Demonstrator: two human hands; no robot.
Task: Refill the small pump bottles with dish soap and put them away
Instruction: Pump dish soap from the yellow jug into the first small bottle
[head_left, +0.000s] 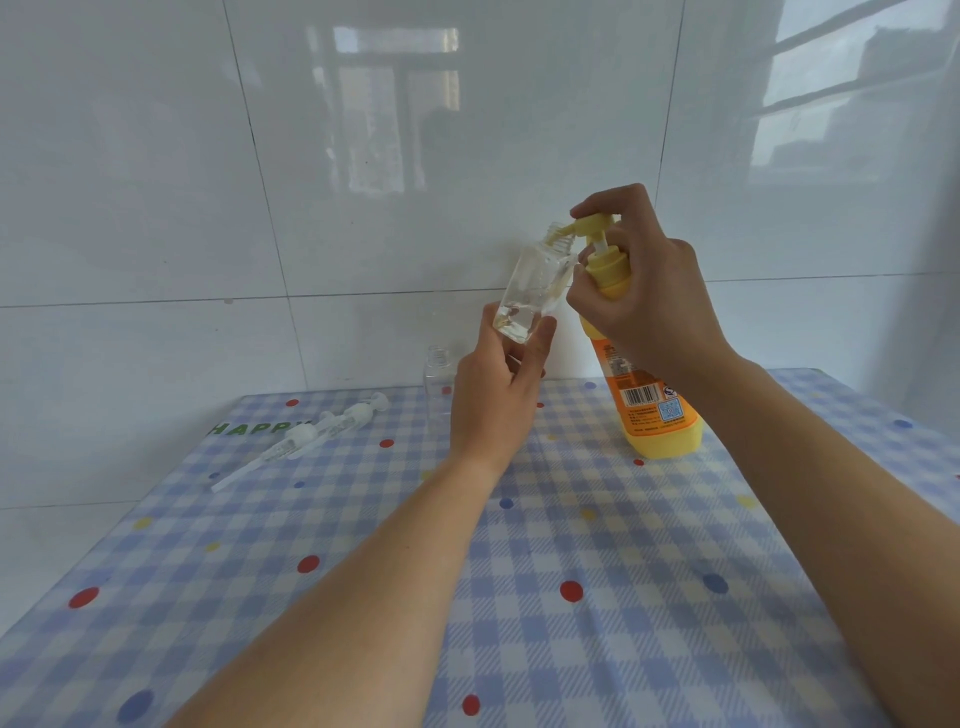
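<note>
- Glossy white tiled wall (156, 208) behind both hands, with window reflections across it.
- Blue, white and yellow checked tablecloth (623, 649) under both forearms, dotted with red, blue and yellow spots; green "HAPPY" lettering (260, 428) far out to the left of the left hand.
- Left hand (493, 395) raised off the cloth, fingers and thumb curled round the lower end of a small clear square plastic bottle (530, 291) — held tilted, open threaded neck pointing up and to the right.
- A little clear liquid pooled at the low end of that bottle, just above the gripping fingers.
- Right hand (649, 301) wrapped round the neck of a large yellow plastic dish soap bottle (660, 415) with an orange label and barcode, forefinger laid over the top of its yellow pump head (592, 228).
- Pump spout right at the mouth of the small bottle, touching or nearly so — hard to tell which.
- Soap bottle base resting on the cloth below the right hand, body leaning left.
- Second small clear plastic bottle (438, 374) standing upright and uncapped just behind the left hand, partly hidden by it.
- Pair of white pump tops (297, 440) with long dip tubes lying on the cloth well to the left of the left hand, side by side.
</note>
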